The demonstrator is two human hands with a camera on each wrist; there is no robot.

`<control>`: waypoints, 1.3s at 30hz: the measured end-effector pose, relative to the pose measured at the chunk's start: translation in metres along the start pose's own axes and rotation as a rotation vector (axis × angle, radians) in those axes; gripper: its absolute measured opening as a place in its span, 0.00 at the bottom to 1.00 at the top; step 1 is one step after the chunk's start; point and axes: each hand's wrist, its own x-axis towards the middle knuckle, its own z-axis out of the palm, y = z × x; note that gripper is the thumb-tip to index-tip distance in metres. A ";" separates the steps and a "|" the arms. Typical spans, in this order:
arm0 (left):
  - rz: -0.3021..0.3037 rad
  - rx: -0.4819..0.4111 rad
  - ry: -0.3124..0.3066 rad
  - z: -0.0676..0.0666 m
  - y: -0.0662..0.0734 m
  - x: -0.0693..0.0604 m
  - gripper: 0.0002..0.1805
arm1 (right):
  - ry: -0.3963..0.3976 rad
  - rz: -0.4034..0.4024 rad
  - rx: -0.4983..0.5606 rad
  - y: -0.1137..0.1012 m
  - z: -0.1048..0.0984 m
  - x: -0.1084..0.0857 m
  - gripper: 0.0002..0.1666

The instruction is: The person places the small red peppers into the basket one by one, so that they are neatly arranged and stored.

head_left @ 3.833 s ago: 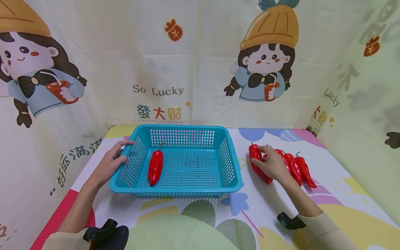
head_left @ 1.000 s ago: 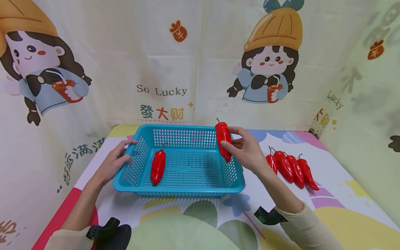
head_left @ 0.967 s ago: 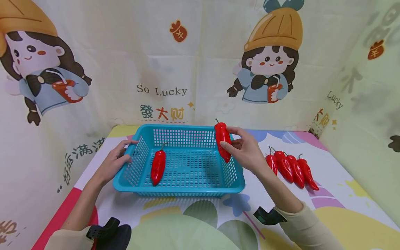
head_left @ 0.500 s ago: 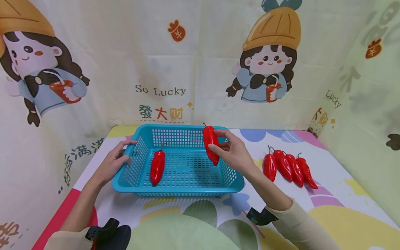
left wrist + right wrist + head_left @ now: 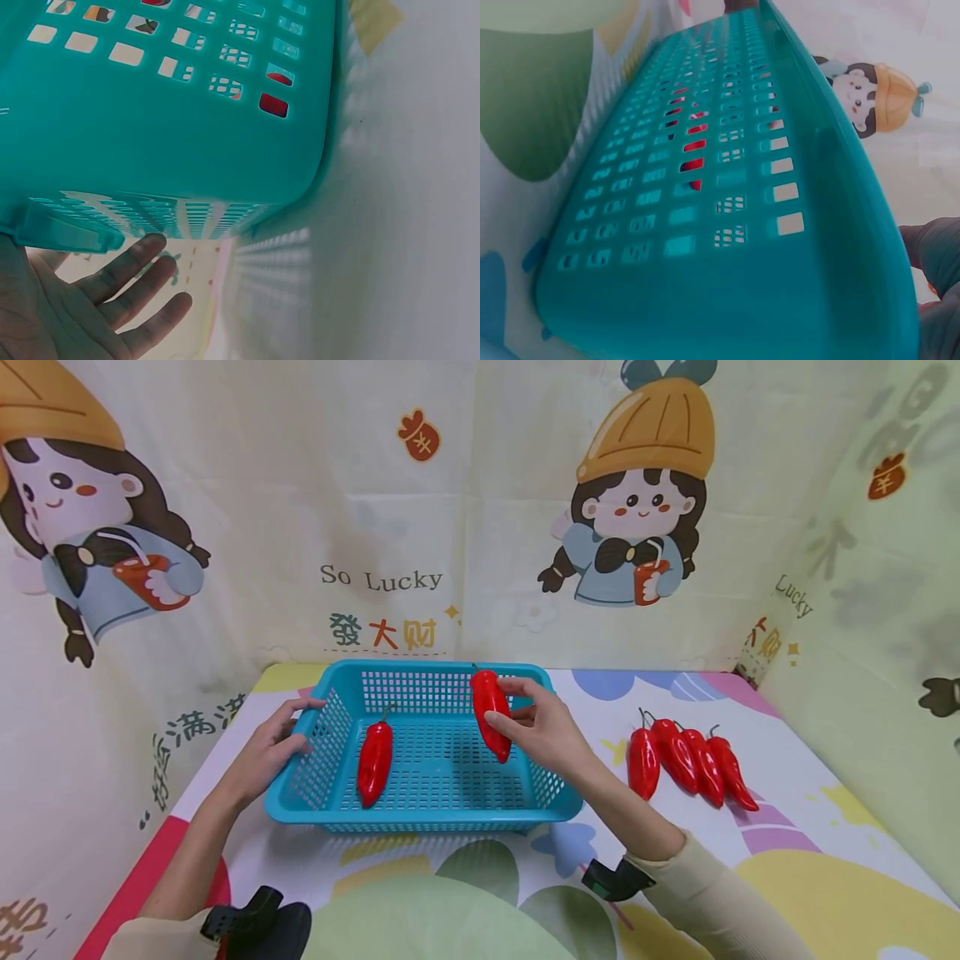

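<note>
- One pepper (image 5: 375,764) already lies in the blue basket (image 5: 420,817), toward its left end; I'd call that one done.
- The held pepper (image 5: 487,700) is over the basket's right half, stem up and a little tilted, pinched between the right hand's (image 5: 543,731) thumb and fingers; I'd count it only partly done.
- Well apart from that, the left hand (image 5: 266,756) rests at the basket's left rim, fingers loose.
- Four loose peppers (image 5: 677,758) lie side by side toward the right edge of the desk (image 5: 487,910), no hand on them; they look like what's left.
- The basket stands by the desk's far edge, closer to the far left corner.
</note>
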 end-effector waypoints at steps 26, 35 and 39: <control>0.022 0.009 0.002 -0.001 -0.001 0.001 0.36 | -0.036 0.042 0.070 -0.004 0.030 0.001 0.38; 0.005 0.003 -0.006 0.000 -0.001 0.000 0.36 | -0.091 0.056 0.114 -0.005 0.037 -0.001 0.38; 0.002 0.006 -0.005 0.000 0.000 0.000 0.37 | -0.110 0.060 0.133 -0.006 0.039 -0.001 0.38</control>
